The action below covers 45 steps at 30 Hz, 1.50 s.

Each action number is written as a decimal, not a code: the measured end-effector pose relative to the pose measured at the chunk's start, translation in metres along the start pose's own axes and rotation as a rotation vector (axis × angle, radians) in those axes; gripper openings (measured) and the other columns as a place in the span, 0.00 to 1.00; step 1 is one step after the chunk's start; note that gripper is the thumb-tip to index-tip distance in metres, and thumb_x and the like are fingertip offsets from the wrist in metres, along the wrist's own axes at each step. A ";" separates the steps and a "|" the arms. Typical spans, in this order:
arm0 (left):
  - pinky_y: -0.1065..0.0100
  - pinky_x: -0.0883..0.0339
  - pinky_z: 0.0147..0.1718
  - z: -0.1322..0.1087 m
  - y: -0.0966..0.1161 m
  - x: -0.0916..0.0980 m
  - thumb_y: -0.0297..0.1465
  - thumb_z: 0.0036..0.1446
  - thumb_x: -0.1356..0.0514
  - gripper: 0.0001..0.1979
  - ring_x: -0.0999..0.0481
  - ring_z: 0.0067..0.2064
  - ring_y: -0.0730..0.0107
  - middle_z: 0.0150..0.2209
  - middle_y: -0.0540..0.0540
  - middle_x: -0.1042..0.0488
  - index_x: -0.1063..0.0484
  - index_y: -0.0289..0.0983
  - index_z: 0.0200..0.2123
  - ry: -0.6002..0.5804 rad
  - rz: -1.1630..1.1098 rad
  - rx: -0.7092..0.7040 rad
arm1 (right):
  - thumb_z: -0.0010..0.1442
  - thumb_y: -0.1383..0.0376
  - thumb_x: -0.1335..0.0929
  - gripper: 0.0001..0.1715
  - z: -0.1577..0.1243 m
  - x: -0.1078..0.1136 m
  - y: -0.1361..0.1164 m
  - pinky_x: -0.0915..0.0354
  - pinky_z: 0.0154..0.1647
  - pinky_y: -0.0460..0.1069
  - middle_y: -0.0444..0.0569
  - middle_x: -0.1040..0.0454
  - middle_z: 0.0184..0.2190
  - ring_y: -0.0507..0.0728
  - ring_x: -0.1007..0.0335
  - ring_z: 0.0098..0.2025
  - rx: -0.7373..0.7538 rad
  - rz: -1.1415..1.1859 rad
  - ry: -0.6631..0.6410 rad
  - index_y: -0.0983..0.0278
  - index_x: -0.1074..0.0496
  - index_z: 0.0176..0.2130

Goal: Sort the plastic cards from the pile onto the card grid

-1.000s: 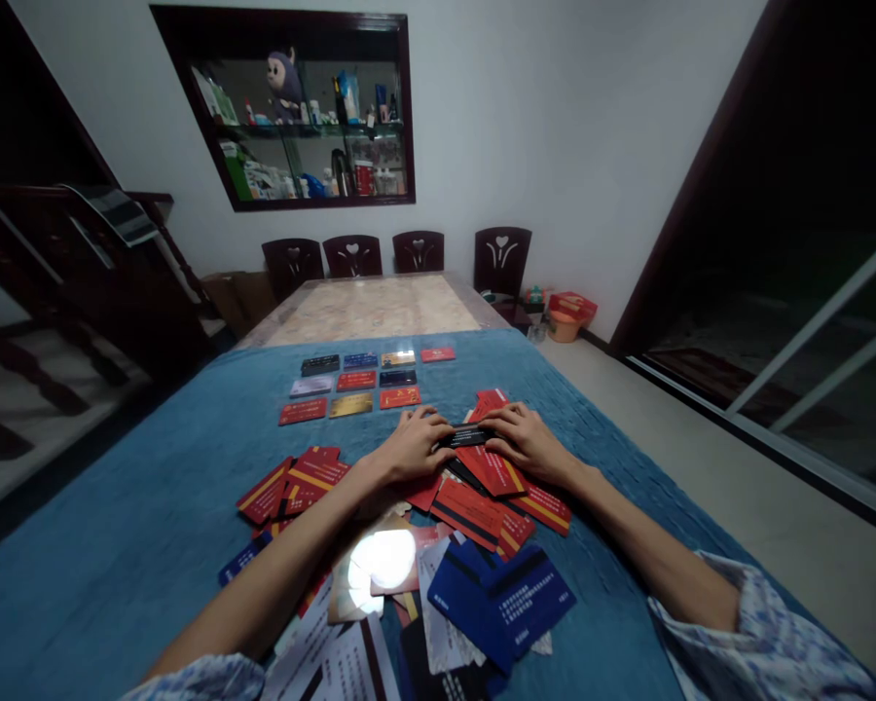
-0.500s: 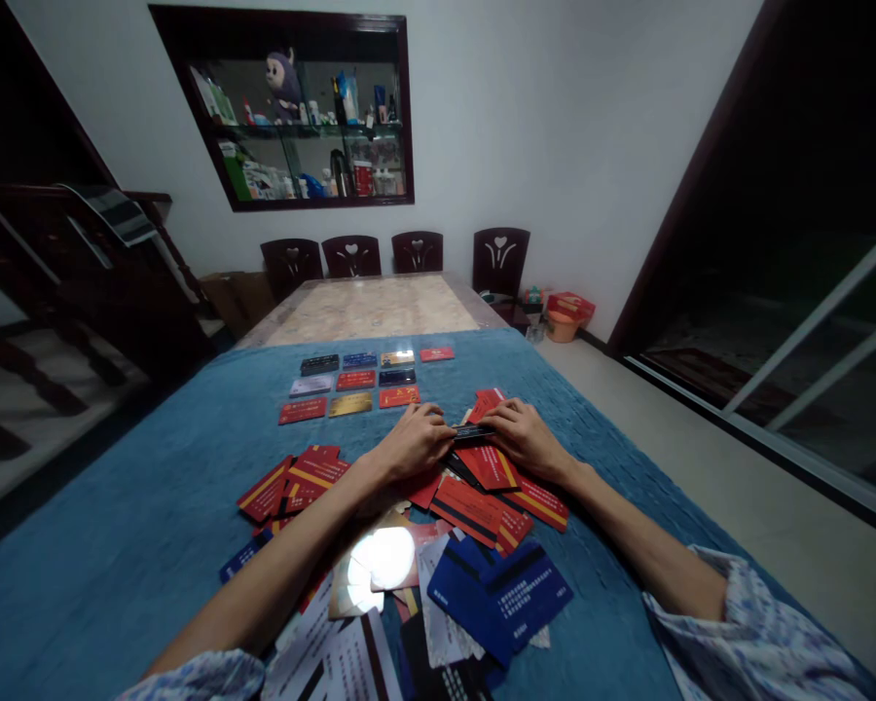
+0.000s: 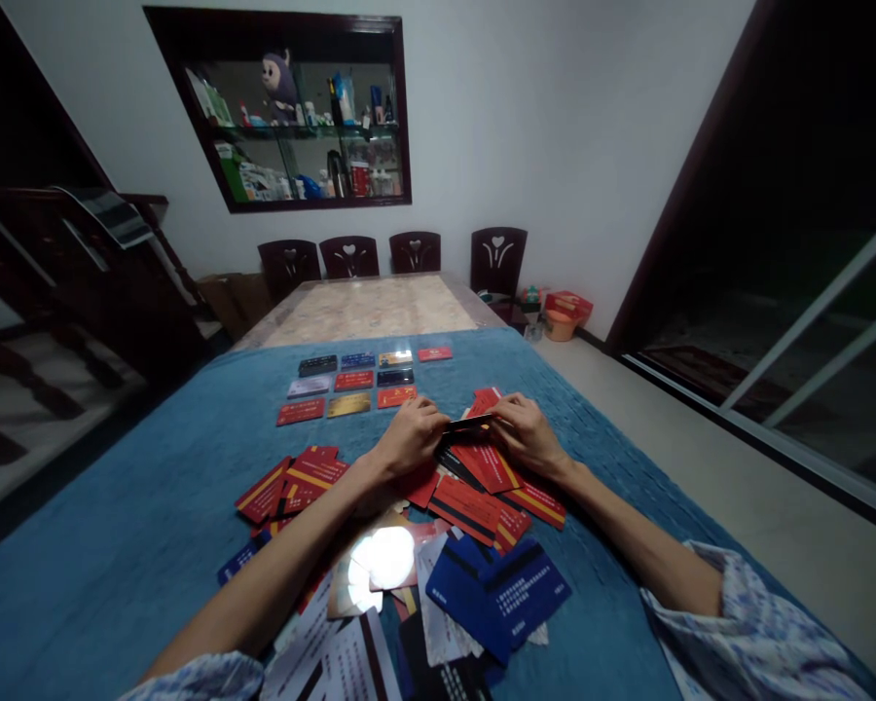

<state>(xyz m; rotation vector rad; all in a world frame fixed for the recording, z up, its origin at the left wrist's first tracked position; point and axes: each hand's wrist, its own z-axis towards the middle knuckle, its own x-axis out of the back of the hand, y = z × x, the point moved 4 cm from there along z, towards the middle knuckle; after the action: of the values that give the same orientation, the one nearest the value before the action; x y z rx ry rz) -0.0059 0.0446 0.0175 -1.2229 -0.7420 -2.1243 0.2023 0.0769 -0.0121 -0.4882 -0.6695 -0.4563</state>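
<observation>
Between my two hands a black card [image 3: 468, 423] is held by its short ends, seen nearly edge-on. My left hand [image 3: 415, 434] pinches its left end, and my right hand [image 3: 527, 434] grips the right end. Beneath them lies a loose heap of red cards [image 3: 465, 508] with dark and yellow stripes. Closer to me are blue cards [image 3: 527, 590], white cards [image 3: 356, 654] and shiny gold ones under a bright glare. More red cards [image 3: 308, 477] lie left of my left forearm. Beyond my hands, several cards are laid out in rows, among them a gold card [image 3: 349, 404].
A blue cloth [image 3: 153, 516] covers the near part of the table; its stone top [image 3: 380, 304] shows at the far end. Dark chairs [image 3: 497, 261] stand behind. An orange bucket [image 3: 559, 325] is on the floor at right. A shelf niche [image 3: 307, 129] holds bottles and a plush toy.
The black card has been raised slightly off the heap and tipped so it appears thinner. Both hands have shifted a little with it. The cards on the cloth look unmoved.
</observation>
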 end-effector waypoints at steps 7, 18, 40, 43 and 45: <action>0.63 0.32 0.42 0.000 -0.006 0.001 0.23 0.57 0.43 0.11 0.30 0.39 0.64 0.31 0.44 0.24 0.20 0.35 0.37 0.076 -0.173 0.133 | 0.65 0.64 0.36 0.09 0.000 -0.002 0.002 0.39 0.40 0.53 0.50 0.25 0.31 0.58 0.32 0.38 -0.033 0.013 0.016 0.61 0.25 0.37; 0.66 0.30 0.42 -0.001 -0.006 0.002 0.20 0.53 0.40 0.14 0.25 0.39 0.68 0.35 0.45 0.21 0.18 0.38 0.38 0.175 -0.339 0.252 | 0.61 0.66 0.34 0.08 0.002 -0.002 0.000 0.37 0.39 0.53 0.48 0.26 0.28 0.59 0.34 0.38 -0.073 0.122 -0.003 0.61 0.26 0.31; 0.64 0.29 0.44 0.002 -0.009 0.006 0.21 0.54 0.42 0.12 0.24 0.41 0.66 0.35 0.45 0.21 0.19 0.36 0.34 0.179 -0.358 0.269 | 0.66 0.65 0.38 0.11 0.011 -0.006 -0.024 0.37 0.46 0.57 0.51 0.24 0.36 0.60 0.31 0.41 -0.025 0.008 0.147 0.60 0.27 0.45; 0.63 0.29 0.45 0.001 -0.008 0.017 0.19 0.52 0.45 0.15 0.24 0.42 0.66 0.35 0.46 0.21 0.19 0.37 0.35 0.267 -0.355 0.267 | 0.66 0.65 0.38 0.12 0.013 -0.003 -0.026 0.39 0.48 0.57 0.52 0.24 0.36 0.61 0.32 0.43 -0.003 -0.031 0.153 0.59 0.26 0.45; 0.63 0.30 0.47 0.001 -0.005 0.023 0.20 0.52 0.45 0.14 0.25 0.43 0.66 0.34 0.47 0.21 0.20 0.37 0.35 0.304 -0.366 0.249 | 0.67 0.65 0.37 0.12 0.014 -0.002 -0.027 0.40 0.48 0.57 0.52 0.23 0.37 0.60 0.32 0.43 0.020 -0.061 0.150 0.59 0.25 0.44</action>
<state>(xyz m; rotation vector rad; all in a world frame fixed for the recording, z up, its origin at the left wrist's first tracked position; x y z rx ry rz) -0.0182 0.0438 0.0372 -0.6499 -1.1154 -2.3454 0.1793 0.0637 0.0033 -0.4116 -0.5448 -0.5378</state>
